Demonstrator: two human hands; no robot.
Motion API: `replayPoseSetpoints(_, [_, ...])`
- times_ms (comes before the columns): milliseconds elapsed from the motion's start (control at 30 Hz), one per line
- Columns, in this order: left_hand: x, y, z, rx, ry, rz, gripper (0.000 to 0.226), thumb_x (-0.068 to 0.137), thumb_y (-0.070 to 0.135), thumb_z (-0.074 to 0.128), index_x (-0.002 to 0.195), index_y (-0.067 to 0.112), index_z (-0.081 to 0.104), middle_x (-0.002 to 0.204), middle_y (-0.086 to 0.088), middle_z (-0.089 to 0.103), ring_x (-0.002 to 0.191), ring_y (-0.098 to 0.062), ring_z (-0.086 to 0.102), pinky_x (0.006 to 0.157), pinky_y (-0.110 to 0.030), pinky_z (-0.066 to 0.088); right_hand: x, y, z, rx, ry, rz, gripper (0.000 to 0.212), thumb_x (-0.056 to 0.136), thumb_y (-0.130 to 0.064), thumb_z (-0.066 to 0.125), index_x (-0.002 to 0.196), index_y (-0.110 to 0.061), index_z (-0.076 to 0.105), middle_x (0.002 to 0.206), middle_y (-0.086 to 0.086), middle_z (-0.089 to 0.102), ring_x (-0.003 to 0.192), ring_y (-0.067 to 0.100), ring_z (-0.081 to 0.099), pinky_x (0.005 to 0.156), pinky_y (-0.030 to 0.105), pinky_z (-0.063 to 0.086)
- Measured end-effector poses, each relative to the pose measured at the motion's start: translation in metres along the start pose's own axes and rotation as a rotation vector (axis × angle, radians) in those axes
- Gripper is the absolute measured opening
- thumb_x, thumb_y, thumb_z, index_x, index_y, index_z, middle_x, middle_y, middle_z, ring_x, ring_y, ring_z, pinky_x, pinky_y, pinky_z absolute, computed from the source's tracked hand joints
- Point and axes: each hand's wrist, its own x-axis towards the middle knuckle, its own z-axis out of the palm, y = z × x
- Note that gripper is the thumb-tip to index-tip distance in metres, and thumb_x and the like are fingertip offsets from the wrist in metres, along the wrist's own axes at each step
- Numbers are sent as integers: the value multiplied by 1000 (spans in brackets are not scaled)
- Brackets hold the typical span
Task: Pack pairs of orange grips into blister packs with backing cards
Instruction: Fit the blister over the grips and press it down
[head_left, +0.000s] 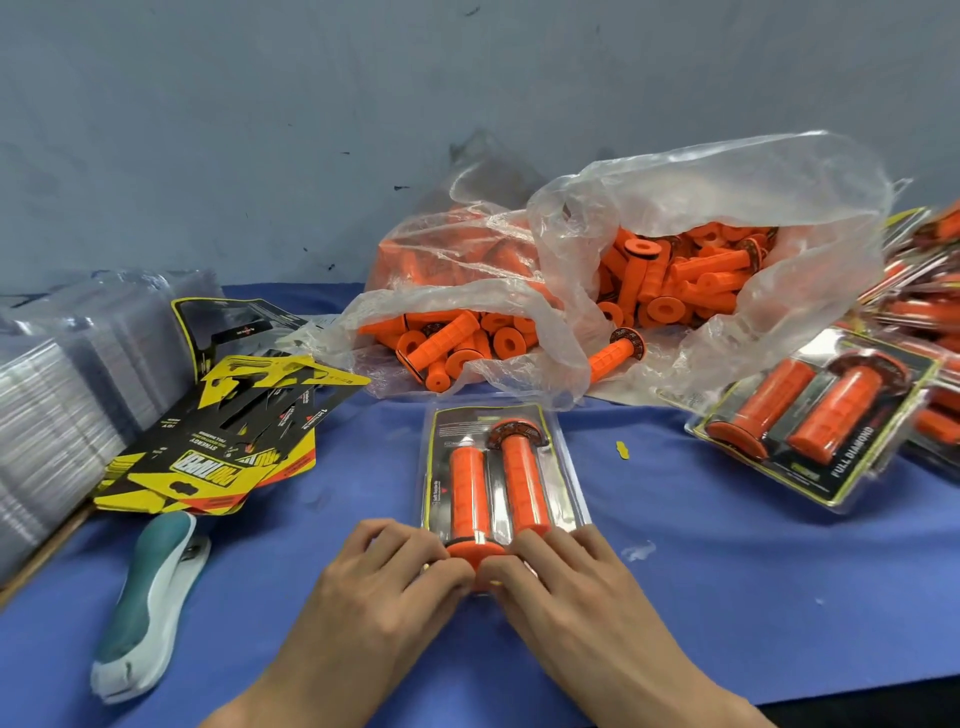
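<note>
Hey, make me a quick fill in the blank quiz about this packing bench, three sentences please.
The left hand and right hand grip the near end of a clear blister pack holding ____ orange ribbed grips.
The teal and white stapler lies on the pack's ____ side.
Loose orange rubber grips spill from a clear plastic ____.
Missing: two; left; bag.

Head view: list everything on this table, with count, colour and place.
blister pack: one, clear, table centre
packed grips: two, orange, inside that pack
plastic bags: two it seems, clear, back centre
loose grips: many, orange, in the bags
backing cards: a pile, black and yellow, left
empty blisters: stacks, clear, far left
stapler-like tool: one, teal and white, front left
finished packs: a pile, right
table cover: one, blue
left hand: fingers bent on the pack's near end
right hand: likewise, beside it
</note>
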Motion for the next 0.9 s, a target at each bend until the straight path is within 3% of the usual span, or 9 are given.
replayPoseSetpoints(167, [-4, -2, 1, -68, -39, 6, 21, 96, 31, 58, 85, 22, 73, 82, 5, 63, 79, -15, 56, 79, -28, 45, -2, 1, -4, 57, -18, 25, 15, 96, -32, 58, 81, -29, 63, 78, -9, 52, 69, 15, 52, 61, 30, 42])
replayPoseSetpoints(300, [-3, -18, -1, -128, -135, 96, 12, 98, 29, 58, 88, 23, 62, 92, 7, 63, 100, -12, 62, 88, -28, 47, -3, 17, -11, 139, -110, -22, 11, 94, -27, 54, 86, -29, 60, 85, -10, 53, 75, 14, 51, 69, 30, 46])
replayPoseSetpoints(433, [5, -17, 2, -99, -165, 159, 10, 97, 20, 61, 88, 21, 64, 90, 7, 58, 84, -13, 56, 90, -30, 47, -4, 26, -13, 119, -146, -22, 9, 91, -20, 63, 93, -29, 60, 93, -10, 57, 81, 16, 56, 76, 34, 50])
replayPoseSetpoints(533, [14, -9, 5, -142, -144, 160, 10, 98, 21, 60, 89, 23, 65, 89, 8, 57, 80, -12, 53, 89, -29, 46, -4, 27, -14, 152, -185, -58, 9, 96, -21, 59, 95, -30, 61, 95, -12, 59, 81, 14, 57, 78, 32, 49])
replayPoseSetpoints(633, [17, -4, 12, -198, -146, 166, 11, 99, 27, 60, 89, 22, 63, 87, 7, 57, 77, -15, 53, 80, -25, 45, -4, 36, -18, 228, -237, -69, 18, 91, -13, 61, 91, -30, 57, 92, -15, 56, 79, 13, 55, 73, 29, 47])
replayPoseSetpoints(800, [15, -33, 12, -79, -193, 37, 19, 97, 30, 55, 84, 21, 67, 86, 8, 61, 75, -17, 56, 73, -25, 44, -5, 64, -30, 264, -345, 39, 33, 79, -4, 72, 89, -31, 57, 93, -17, 57, 81, 10, 55, 72, 27, 49])
replayPoseSetpoints(900, [17, -29, 15, -64, -203, -3, 16, 97, 28, 55, 87, 22, 65, 87, 9, 60, 74, -15, 53, 71, -24, 43, -6, 74, -34, 208, -410, 110, 56, 63, 13, 56, 97, -32, 60, 103, -16, 60, 88, 13, 56, 82, 26, 42])
